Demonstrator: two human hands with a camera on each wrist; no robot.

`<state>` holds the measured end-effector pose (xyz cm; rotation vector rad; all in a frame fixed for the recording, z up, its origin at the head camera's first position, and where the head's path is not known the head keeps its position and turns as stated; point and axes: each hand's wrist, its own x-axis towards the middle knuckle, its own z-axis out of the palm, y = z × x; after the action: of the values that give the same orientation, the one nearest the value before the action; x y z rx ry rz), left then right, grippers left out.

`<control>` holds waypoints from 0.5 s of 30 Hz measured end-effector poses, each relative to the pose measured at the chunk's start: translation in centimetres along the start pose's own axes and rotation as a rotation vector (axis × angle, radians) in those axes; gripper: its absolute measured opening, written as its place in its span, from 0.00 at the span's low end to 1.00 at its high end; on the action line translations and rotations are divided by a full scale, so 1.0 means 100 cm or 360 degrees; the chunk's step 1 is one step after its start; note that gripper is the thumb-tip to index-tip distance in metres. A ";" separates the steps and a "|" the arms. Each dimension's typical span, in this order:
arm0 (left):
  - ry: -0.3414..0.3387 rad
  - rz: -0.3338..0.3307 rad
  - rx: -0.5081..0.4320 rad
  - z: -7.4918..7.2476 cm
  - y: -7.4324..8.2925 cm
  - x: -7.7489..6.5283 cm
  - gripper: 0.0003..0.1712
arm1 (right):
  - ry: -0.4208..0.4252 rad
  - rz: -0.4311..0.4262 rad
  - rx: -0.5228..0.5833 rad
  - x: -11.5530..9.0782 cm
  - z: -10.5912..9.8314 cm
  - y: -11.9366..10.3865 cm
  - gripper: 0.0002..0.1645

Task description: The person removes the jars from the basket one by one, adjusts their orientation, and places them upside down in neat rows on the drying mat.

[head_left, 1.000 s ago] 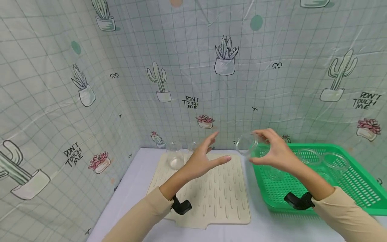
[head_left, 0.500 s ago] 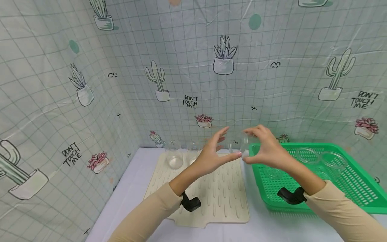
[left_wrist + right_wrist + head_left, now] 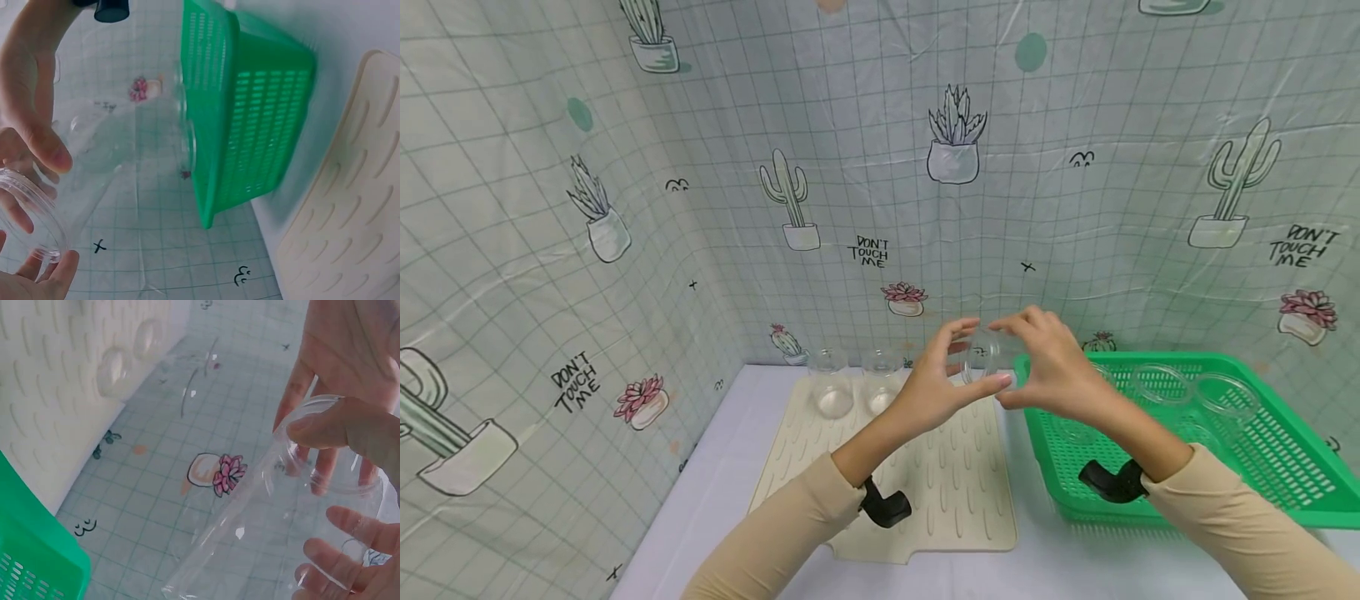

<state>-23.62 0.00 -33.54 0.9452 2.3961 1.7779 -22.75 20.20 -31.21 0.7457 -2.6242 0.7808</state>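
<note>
1. The clear jar (image 3: 988,357) was up in the air between your two hands, near the far right corner of the cream mat (image 3: 947,500) and just left of the green basket (image 3: 1210,358)
2. It was turned on its side, its long axis running roughly level across you; the ringed end (image 3: 54,222) pointed toward your left, though the exact tilt could not be told
3. Your right hand (image 3: 1051,362) pinched it with curved fingers above and thumb below
4. Your left hand (image 3: 934,382) curled its fingers and thumb about the ringed end; how firmly they pressed could not be told
5. Two standing jars (image 3: 832,387) were side by side on the mat's far left part, long axes vertical
6. More jars (image 3: 1225,396) sat inside the basket
</note>
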 end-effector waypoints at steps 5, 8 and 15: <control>0.0013 -0.0022 -0.0027 0.001 -0.002 -0.001 0.41 | 0.0028 -0.0043 -0.0056 0.000 0.002 -0.002 0.46; 0.0014 -0.0038 -0.0029 0.001 -0.003 -0.001 0.41 | 0.0033 -0.0055 -0.0063 0.001 0.002 -0.003 0.46; 0.0035 -0.0084 -0.0078 0.002 -0.006 0.000 0.39 | 0.0038 -0.0068 -0.0092 0.001 0.002 -0.005 0.47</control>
<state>-23.85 0.08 -34.07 0.8539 2.3551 1.8293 -22.57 19.66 -31.16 0.7691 -2.5888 0.6949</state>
